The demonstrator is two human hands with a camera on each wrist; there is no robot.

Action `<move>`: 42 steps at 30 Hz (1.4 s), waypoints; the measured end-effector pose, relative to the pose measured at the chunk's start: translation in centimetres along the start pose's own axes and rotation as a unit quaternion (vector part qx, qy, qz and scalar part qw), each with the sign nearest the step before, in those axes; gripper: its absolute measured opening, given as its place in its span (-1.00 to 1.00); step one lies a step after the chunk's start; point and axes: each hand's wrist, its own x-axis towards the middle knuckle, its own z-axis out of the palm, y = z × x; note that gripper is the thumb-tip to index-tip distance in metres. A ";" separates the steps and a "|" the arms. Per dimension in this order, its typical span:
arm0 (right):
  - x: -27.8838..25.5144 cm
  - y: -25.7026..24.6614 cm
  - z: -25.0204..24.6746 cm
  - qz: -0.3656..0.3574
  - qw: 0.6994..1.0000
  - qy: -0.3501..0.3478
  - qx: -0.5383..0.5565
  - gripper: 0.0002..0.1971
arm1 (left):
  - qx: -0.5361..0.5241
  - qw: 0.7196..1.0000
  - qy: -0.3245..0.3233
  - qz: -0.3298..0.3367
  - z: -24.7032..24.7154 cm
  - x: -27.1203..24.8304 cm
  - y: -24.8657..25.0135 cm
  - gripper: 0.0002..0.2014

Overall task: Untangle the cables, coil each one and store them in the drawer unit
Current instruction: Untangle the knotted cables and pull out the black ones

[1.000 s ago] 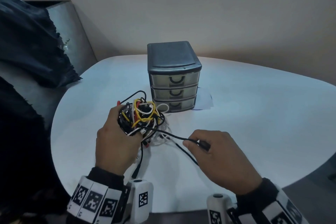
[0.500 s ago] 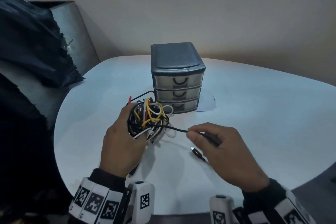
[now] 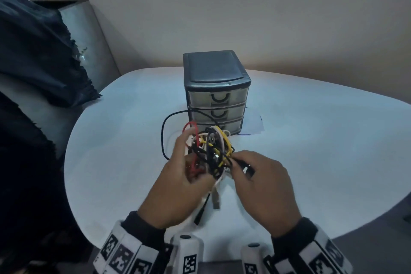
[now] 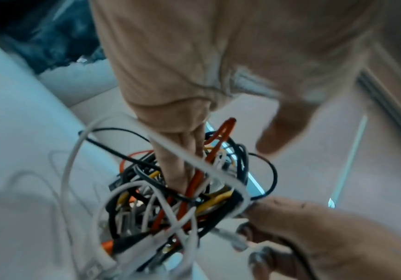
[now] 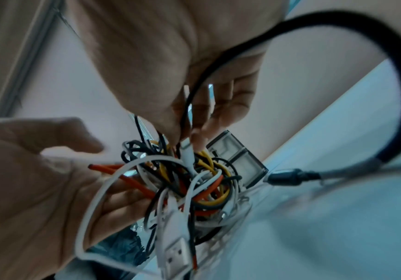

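Observation:
A tangle of black, white, yellow and red cables [image 3: 210,151] hangs just above the white table, in front of the grey three-drawer unit [image 3: 215,93], whose drawers are all closed. My left hand [image 3: 191,160] grips the tangle [image 4: 170,200] from the left, its fingers pushed in among the strands. My right hand [image 3: 236,162] is at the tangle's right side and pinches a black cable [image 5: 338,30], which loops round behind the hand. In the right wrist view the right hand [image 5: 189,130] also touches a white connector [image 5: 187,149]. A white USB plug [image 5: 178,253] dangles below.
The round white table [image 3: 311,151] ends close to my wrists at the front. A sheet of paper [image 3: 253,125] lies under the drawer unit. A dark cloth [image 3: 40,55] is draped over a grey seat on the left. A wall stands behind.
My right hand, which had drawn the black cable out to the right, has come back to the tangle. The bundle has risen nearer the drawer unit, and a black loop now sticks out left.

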 end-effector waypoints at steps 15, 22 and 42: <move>-1.0 -2.3 0.1 -0.129 0.990 -0.047 -0.021 -0.60 | 0.173 0.981 0.009 0.081 0.3 -0.1 -0.9 -0.45; -0.4 -0.4 0.1 -0.091 0.995 -0.036 -0.015 -0.77 | 0.267 0.962 0.035 0.042 1.2 0.0 -1.3 -0.28; -0.1 0.2 -0.1 -0.017 0.999 -0.021 0.020 -0.71 | 0.363 0.909 0.176 0.102 1.0 0.7 -1.8 -0.80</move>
